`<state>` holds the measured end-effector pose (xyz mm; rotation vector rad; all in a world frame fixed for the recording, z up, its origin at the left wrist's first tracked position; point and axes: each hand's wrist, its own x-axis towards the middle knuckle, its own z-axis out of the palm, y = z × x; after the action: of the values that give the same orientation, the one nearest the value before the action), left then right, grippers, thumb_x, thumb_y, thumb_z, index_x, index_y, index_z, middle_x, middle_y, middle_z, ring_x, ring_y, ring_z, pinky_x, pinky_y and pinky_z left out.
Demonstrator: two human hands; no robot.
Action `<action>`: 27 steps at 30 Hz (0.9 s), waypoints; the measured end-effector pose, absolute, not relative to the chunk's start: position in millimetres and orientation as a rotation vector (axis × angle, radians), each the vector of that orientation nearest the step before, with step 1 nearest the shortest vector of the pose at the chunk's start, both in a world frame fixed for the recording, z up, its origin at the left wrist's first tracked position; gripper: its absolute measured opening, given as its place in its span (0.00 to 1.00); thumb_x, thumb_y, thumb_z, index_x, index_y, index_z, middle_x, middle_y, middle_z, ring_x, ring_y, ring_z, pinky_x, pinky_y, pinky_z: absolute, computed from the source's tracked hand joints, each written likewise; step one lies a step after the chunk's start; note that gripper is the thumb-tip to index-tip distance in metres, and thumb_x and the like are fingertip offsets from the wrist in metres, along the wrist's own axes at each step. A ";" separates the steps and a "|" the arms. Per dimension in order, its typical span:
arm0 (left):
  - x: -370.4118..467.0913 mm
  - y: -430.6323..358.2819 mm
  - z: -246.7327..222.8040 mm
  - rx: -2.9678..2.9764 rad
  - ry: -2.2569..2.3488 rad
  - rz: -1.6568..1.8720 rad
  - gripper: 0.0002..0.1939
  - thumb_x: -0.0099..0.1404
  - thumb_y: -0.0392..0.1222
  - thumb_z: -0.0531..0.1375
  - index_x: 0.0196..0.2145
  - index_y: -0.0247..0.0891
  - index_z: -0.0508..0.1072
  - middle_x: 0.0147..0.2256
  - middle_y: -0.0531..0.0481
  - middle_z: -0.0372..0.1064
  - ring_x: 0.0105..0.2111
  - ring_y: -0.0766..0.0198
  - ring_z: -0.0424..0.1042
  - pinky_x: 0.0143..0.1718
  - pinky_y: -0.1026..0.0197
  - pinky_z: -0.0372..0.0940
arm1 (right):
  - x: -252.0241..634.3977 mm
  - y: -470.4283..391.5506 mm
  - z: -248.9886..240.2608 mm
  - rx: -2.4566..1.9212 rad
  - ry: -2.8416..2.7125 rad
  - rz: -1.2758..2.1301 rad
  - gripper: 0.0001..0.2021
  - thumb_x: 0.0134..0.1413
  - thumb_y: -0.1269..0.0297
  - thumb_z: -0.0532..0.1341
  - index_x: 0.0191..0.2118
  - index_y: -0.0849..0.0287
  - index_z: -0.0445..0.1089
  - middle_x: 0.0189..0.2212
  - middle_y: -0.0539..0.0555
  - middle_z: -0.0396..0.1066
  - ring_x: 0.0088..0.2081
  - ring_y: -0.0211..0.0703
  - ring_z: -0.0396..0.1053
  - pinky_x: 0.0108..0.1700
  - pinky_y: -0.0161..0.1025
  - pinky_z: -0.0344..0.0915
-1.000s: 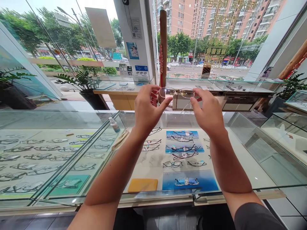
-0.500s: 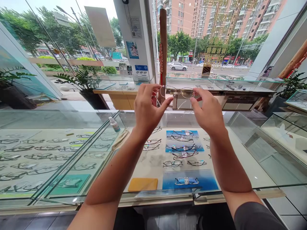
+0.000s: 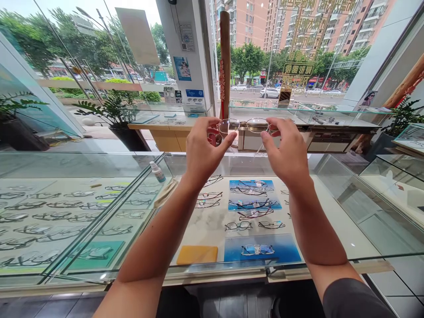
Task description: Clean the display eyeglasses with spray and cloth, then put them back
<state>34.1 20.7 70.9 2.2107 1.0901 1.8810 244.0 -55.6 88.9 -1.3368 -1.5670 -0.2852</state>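
A pair of thin-rimmed eyeglasses [image 3: 243,125] is raised above the glass counter, with its two clear lenses side by side. My left hand [image 3: 206,148] is closed on the left end of the frame, fingers behind and thumb near the lower rim. On the opposite end, my right hand [image 3: 285,150] pinches the frame between thumb and fingers. A pale temple arm hangs partly visible below the lenses; the other is mostly hidden behind my left hand.
Below my hands lie several eyeglasses [image 3: 255,215] in a glass display case [image 3: 347,221], with a yellow case [image 3: 198,255] at its front. A spray bottle [image 3: 157,171] and a folded cloth [image 3: 166,193] rest at left. Another display counter [image 3: 172,137] stands by the window.
The eyeglasses have shifted slightly left and tilted between my hands, the right side rising a little. My right fingers have changed position on the frame.
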 end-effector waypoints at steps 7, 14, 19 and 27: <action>34.7 21.6 70.3 2.198 1.110 1.889 0.23 0.68 0.60 0.73 0.51 0.46 0.75 0.48 0.47 0.81 0.41 0.58 0.81 0.39 0.55 0.74 | 243.6 -55.0 87.8 -1.328 -1.578 -0.284 0.19 0.71 0.62 0.58 0.62 0.51 0.75 0.53 0.61 0.77 0.51 0.58 0.75 0.56 0.59 0.73; 36.0 18.0 71.9 2.187 1.105 1.920 0.21 0.68 0.58 0.73 0.50 0.47 0.75 0.48 0.48 0.80 0.41 0.58 0.80 0.39 0.55 0.74 | 244.5 -53.5 87.2 -1.339 -1.592 -0.302 0.19 0.72 0.62 0.57 0.63 0.50 0.75 0.53 0.60 0.77 0.53 0.58 0.76 0.57 0.59 0.73; 36.3 16.0 72.8 2.207 1.111 1.985 0.21 0.66 0.57 0.74 0.50 0.48 0.75 0.48 0.48 0.80 0.41 0.57 0.80 0.43 0.52 0.75 | 244.8 -52.9 86.9 -1.353 -1.605 -0.297 0.20 0.72 0.62 0.57 0.63 0.50 0.75 0.53 0.61 0.78 0.53 0.59 0.76 0.57 0.59 0.73; 36.6 15.2 71.8 2.268 1.130 2.029 0.20 0.67 0.56 0.74 0.50 0.48 0.75 0.45 0.48 0.78 0.40 0.57 0.78 0.44 0.51 0.75 | 244.1 -52.0 86.6 -1.355 -1.607 -0.272 0.20 0.72 0.63 0.55 0.63 0.52 0.75 0.53 0.62 0.77 0.53 0.59 0.76 0.58 0.61 0.71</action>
<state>36.6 15.2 71.8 2.2684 1.1300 2.0290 244.1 -52.0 86.6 -1.3552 -1.6068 -0.2722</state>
